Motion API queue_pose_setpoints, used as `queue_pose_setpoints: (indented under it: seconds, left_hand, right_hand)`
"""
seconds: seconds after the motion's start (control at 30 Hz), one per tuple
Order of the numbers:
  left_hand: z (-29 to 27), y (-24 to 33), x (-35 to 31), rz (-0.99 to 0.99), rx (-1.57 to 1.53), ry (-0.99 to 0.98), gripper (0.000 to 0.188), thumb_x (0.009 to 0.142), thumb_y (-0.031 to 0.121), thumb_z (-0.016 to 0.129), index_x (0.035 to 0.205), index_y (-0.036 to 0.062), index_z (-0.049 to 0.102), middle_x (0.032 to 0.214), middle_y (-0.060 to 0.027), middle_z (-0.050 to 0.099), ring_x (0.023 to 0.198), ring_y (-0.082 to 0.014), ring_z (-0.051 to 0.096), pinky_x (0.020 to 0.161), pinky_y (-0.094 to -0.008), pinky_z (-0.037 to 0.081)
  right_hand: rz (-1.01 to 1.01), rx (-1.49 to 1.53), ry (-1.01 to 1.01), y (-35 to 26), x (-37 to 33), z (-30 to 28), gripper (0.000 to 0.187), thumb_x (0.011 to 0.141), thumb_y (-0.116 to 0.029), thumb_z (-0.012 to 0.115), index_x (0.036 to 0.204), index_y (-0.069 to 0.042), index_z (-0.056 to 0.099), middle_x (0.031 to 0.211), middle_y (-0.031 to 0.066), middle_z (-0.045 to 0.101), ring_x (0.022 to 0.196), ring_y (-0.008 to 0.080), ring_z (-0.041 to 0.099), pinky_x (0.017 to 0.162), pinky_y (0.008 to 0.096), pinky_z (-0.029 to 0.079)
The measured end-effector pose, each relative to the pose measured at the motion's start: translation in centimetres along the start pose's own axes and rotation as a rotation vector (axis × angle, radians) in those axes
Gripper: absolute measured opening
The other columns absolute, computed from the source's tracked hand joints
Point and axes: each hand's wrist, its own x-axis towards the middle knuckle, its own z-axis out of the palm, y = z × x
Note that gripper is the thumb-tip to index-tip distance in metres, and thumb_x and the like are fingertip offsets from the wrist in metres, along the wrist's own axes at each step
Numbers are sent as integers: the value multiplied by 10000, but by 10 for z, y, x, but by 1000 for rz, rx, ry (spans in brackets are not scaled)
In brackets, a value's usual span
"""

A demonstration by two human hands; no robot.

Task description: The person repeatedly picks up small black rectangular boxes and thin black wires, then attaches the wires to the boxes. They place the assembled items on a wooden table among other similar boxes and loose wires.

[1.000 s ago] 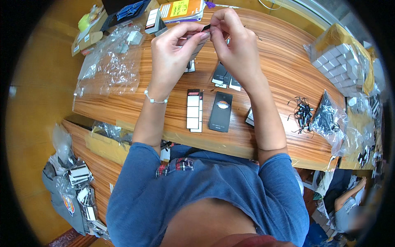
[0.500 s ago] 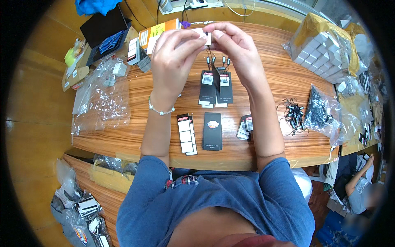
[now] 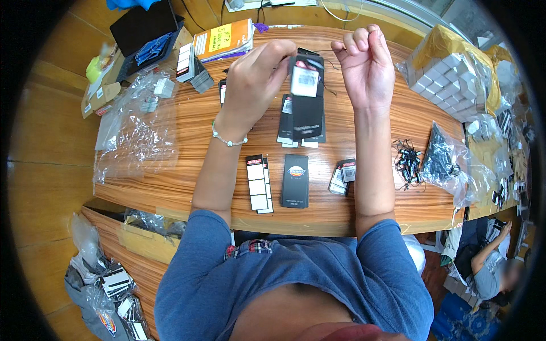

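Observation:
My left hand [image 3: 259,79] is closed on a black hang tag [image 3: 308,116] with a white barcode sticker, slightly blurred, held up above the table. A thin dark cord trails beside it. Raised to the right, my right hand [image 3: 367,71] has its fingers curled against the thumb; what they hold, if anything, I cannot make out. Below the held tag lie more black hang tags [image 3: 286,121], partly hidden by it. Nearer me are a stack of black tags [image 3: 295,187], white-panelled tags [image 3: 257,184] and small barcode tags [image 3: 339,183] beside my right forearm.
On the right lie a heap of black cords [image 3: 407,165] and a clear bag of black pieces [image 3: 438,153]. Behind them stands a wrapped box of white blocks [image 3: 446,79]. Clear plastic [image 3: 136,136], a stack of cards [image 3: 196,74] and an orange notebook [image 3: 224,40] occupy the left. Another person [image 3: 492,267] is at lower right.
My hands have moved apart, the right one upward and to the right. A black tag with a barcode sticker now hangs from my left hand, over the tags on the table.

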Motion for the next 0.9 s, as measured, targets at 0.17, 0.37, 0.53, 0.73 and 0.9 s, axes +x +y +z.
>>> queue_pose_setpoints:
  seconds: [0.17, 0.37, 0.53, 0.73, 0.9]
  left_hand:
    - [3, -4, 2, -142, -209, -123, 134, 814, -38, 508, 868, 3, 624, 849, -64, 647, 774, -125, 614, 683, -228, 484]
    - [8, -14, -2, -320, -468, -206, 114, 809, 29, 591, 899, -25, 635, 891, -70, 642, 853, -127, 605, 759, -234, 486]
    - [13, -2, -2, -263, -366, -202, 313, 647, 61, 768, 915, -8, 621, 899, -54, 637, 840, -116, 612, 779, -233, 499]
    - [16, -6, -4, -289, -353, -76, 168, 717, 63, 686, 864, 7, 629, 861, -72, 635, 794, -159, 623, 740, -262, 510]
    - [4, -9, 6, -16, -100, 52, 125, 745, 80, 656, 853, 23, 626, 895, -81, 619, 878, -206, 583, 754, -304, 468]
  right_hand:
    - [69, -1, 132, 0, -1, 17, 150, 961, -188, 357, 906, -91, 458, 668, -9, 394, 643, 113, 394, 719, 310, 379]
    - [91, 92, 130, 3, -2, 28, 148, 962, -179, 349, 920, -79, 450, 667, -8, 392, 642, 113, 388, 728, 306, 364]
    - [93, 114, 120, 4, -3, 34, 143, 963, -177, 344, 929, -77, 440, 670, -6, 391, 646, 114, 390, 757, 312, 358]
    - [98, 104, 106, -1, -4, 35, 131, 954, -179, 383, 956, -71, 458, 704, -3, 425, 637, 103, 391, 735, 304, 376]
    - [11, -569, 215, -4, -5, 39, 145, 910, -127, 489, 988, -23, 552, 749, 24, 516, 668, 97, 464, 728, 290, 432]
